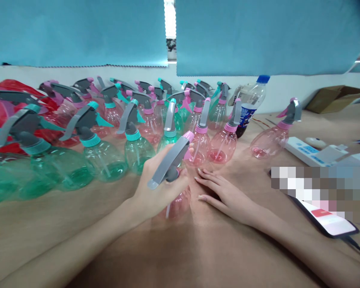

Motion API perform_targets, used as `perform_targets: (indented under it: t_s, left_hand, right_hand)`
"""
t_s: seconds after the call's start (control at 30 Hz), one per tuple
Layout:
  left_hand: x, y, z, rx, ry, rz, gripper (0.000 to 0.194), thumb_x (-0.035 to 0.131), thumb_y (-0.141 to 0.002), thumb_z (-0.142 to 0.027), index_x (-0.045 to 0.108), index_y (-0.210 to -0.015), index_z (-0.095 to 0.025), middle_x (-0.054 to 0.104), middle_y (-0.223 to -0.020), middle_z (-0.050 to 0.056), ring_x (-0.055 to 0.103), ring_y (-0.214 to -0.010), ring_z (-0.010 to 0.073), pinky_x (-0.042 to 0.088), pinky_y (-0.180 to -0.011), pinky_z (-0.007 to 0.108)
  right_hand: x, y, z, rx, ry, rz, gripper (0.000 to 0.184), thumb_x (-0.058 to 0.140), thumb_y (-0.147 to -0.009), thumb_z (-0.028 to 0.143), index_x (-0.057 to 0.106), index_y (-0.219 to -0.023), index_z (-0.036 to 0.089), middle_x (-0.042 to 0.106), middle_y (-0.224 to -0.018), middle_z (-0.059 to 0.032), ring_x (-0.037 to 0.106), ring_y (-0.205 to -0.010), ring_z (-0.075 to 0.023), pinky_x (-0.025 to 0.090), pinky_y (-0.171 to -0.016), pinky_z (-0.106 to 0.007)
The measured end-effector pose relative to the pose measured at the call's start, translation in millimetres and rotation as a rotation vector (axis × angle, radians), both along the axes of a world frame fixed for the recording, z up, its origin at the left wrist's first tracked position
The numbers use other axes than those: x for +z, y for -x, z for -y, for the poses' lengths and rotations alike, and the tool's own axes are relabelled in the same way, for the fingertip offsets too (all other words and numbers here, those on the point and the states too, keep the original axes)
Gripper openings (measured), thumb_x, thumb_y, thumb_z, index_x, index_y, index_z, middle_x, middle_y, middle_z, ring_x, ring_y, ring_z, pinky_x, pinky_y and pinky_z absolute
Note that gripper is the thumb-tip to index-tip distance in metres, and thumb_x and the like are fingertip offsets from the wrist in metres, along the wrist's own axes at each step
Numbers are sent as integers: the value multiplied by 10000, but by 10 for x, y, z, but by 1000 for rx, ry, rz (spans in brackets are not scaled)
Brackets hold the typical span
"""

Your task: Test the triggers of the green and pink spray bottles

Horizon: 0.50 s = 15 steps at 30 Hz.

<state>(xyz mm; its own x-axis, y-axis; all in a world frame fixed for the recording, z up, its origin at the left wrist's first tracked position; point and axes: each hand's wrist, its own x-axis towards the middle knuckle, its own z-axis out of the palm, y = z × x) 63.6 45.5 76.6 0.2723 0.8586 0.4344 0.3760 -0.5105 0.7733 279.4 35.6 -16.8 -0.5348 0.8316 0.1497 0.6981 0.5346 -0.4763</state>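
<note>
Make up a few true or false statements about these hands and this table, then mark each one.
The left hand holds a pink spray bottle. True.
The right hand also grips that bottle. False: it rests on the tabletop beside the bottle.
A smartphone lies to the right of the right hand. True.
A cardboard box sits at the far left. False: the cardboard box is at the far right.

Here's the bench [48, 224]: spray bottles [137, 152] packed in rows across the left and middle, one more bottle [270, 142] standing off to the right, a power strip [309, 154] just beside it, a phone [327, 218] in front, and a box [333, 99] behind!
</note>
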Motion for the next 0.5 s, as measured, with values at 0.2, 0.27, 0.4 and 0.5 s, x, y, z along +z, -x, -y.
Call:
perform_targets:
  t_s: [0.2,0.27,0.4,0.5]
  left_hand:
    - [16,2,7,17,22,-17,216,529,-727,-163,527,-934,-225,497,-684,-62,455,-520,92,386,-486,227]
    - [17,3,7,15,19,-17,233,533,-721,-165,531,-946,-225,502,-690,-61,443,-515,88,388,-484,225]
    - [14,6,9,5,20,-23,255,534,-720,-148,531,-963,-228,496,-690,-59,441,-517,89,391,-494,228]
    - [11,7,12,8,24,-29,256,532,-723,-144,528,-962,-234,487,-681,-58,444,-516,95,389,-490,233]
  right_hand:
    - [3,-6,-1,1,3,9,572,459,-964,520,487,-1423,180,388,-1532,-114,324,-1431,-289,299,-1161,-534]
    - [3,-8,1,2,1,11,577,456,-964,525,485,-1424,178,385,-1534,-114,325,-1431,-287,299,-1160,-537]
    - [9,-4,2,3,0,17,582,444,-966,533,485,-1423,174,394,-1528,-121,327,-1430,-288,301,-1156,-547]
    - [9,-2,1,4,-5,6,566,447,-966,529,490,-1421,194,401,-1525,-114,326,-1430,-289,301,-1155,-551]
